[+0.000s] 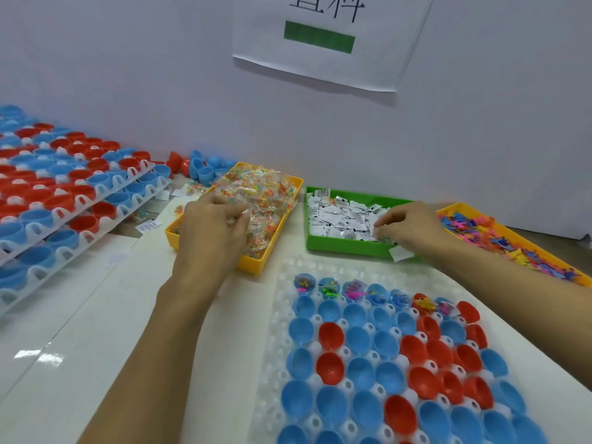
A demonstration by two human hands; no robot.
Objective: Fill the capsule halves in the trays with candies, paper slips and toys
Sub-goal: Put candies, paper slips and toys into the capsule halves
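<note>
On the white table, seen from the head camera, the white plastic tray with round cups [282, 363] sits at about five o'clock. It holds smooth, shiny blue and red plastic capsule halves [358, 373]. Only the far row is filled; the rest look bare.

The left hand [213, 232] reaches to eleven o'clock into the yellow plastic bin [256, 264]. Its fingers are curled among the crinkly clear-wrapped candies [259, 200], and it seems to pinch one, but I cannot tell for sure. The right hand [413, 229] is at one o'clock over the green plastic bin [339, 246]. Its fingertips pinch at the small white paper slips [336, 219].

What could go wrong? The wrappers are slippery and bunched together, so two candies might come up at once. The slips are thin and flat, and may stick in a clump. One slip [400, 253] already hangs over the bin's near edge and could get knocked off by the wrist.

At two o'clock, past the right arm, the orange plastic bin [541, 251] holds tiny spiky bright toys [480, 232]. At nine o'clock are stacked white trays of capsule halves [64, 200].
</note>
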